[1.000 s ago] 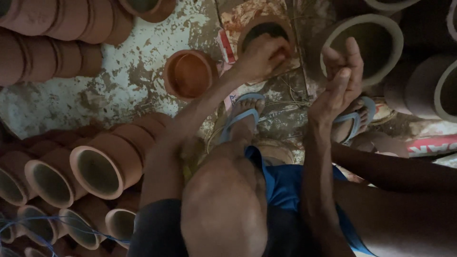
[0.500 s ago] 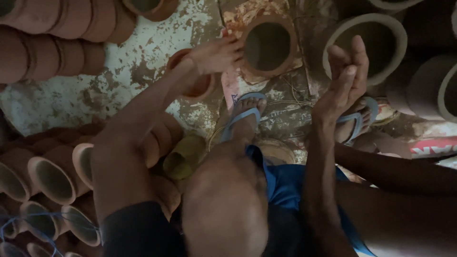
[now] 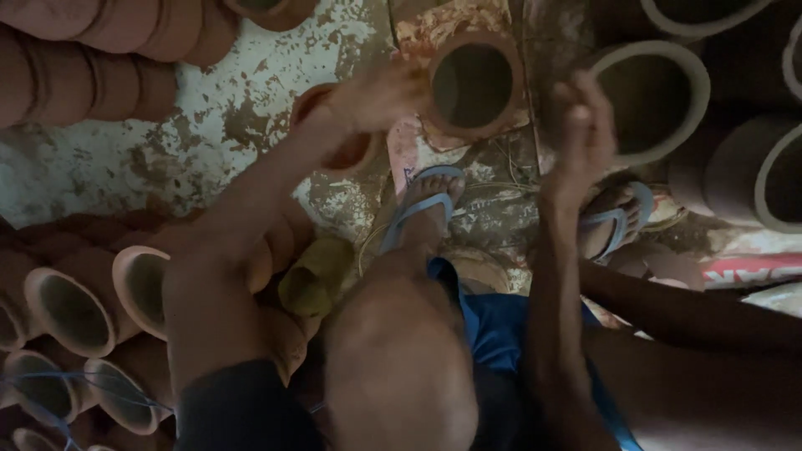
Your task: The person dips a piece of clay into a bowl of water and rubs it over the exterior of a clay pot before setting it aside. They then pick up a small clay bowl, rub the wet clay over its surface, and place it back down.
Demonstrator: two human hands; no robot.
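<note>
Much of the scene is dim and partly blocked: the person's bent knee fills the lower middle of the view and hides the floor beneath it, and the motion of both arms smears their outlines. The left hand (image 3: 368,100) reaches forward over a small round terracotta clay cup (image 3: 338,142) lying on the floor; the hand covers the cup's upper rim, and the blur makes it impossible to tell whether the fingers are closed on it or only touching it. The right hand (image 3: 585,138) is raised edge-on with the fingers together and roughly straight, holding nothing that can be seen, just in front of a large dark clay pot with a pale rim (image 3: 647,92). Between the two hands stands an open-mouthed brown clay pot (image 3: 472,83), upright on a worn, reddish printed sheet (image 3: 418,25) whose markings are too scuffed to read. A red-and-white printed package (image 3: 748,269) lies at the right edge, cut off by the frame. Stacked terracotta cups (image 3: 92,58) run off the top left, and a row of pale-rimmed clay cups on their sides (image 3: 75,309) runs off the lower left. The patchy white-painted floor (image 3: 175,142) shows between them, and a blue-strapped sandal (image 3: 422,205) sits on the left foot.
</note>
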